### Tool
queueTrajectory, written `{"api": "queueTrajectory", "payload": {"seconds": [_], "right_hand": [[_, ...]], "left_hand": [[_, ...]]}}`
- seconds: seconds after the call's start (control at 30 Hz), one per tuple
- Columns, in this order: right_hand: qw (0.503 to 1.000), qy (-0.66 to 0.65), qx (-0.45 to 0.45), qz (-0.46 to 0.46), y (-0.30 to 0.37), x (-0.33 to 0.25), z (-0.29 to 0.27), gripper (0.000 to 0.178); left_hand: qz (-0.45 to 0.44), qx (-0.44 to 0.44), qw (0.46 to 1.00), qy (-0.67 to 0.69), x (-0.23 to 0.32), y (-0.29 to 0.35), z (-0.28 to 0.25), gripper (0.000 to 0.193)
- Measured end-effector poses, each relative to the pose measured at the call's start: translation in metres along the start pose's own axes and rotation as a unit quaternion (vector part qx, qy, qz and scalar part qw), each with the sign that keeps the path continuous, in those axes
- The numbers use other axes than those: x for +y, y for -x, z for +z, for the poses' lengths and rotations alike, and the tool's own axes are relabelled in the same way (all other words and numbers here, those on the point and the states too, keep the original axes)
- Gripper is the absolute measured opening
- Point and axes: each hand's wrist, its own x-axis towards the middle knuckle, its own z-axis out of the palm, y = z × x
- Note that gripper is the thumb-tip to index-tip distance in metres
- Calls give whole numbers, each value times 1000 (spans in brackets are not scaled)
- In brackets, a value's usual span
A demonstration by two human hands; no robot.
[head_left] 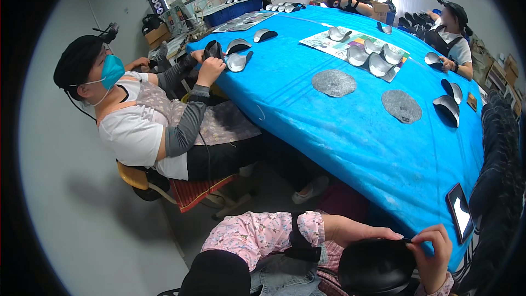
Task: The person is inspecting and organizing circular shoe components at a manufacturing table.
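Note:
Near the lower right, a smooth black curved piece (pixel 378 268) is held at the table's near edge. My left hand (pixel 370 230) comes across in a pink floral sleeve. Its thumb lies along the piece's top rim, and its other fingers are hidden behind the piece. My right hand (pixel 433 249) pinches the same rim at its right end, thumb and fingers together. The two hands almost meet there. A phone (pixel 460 214) with a lit screen lies on the table just beyond my right hand.
A blue cloth covers the long table (pixel 307 112). On it lie two round grey discs (pixel 334 83), a printed sheet (pixel 323 38) bearing several silver curved shells (pixel 379 64), and black-and-silver shells (pixel 446 111) at right. A masked co-worker (pixel 148 115) sits at left holding a dark piece; others work farther off.

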Motion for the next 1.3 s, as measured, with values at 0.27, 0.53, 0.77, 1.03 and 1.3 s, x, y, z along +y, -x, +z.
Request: {"api": "queueTrajectory", "payload": {"seconds": [0.27,0.53,0.77,1.03,1.3], "right_hand": [[992,-1,-121,-32,-2,6,-4,20],[973,183,94,-103,-25,-8,-7,32],[982,182,-4,-45,-23,-37,64,68],[988,111,48,-100,-27,-17,61,96],[988,25,68,-133,-31,-3,67,102]], "left_hand": [[-37,36,998,31,-10,-6,-3,60],[316,108,928,163,33,-2,-4,71],[502,-85,827,238,24,-20,-11,72],[516,102,836,153,17,-17,8,69],[503,167,846,56,11,-18,3,63]]}}
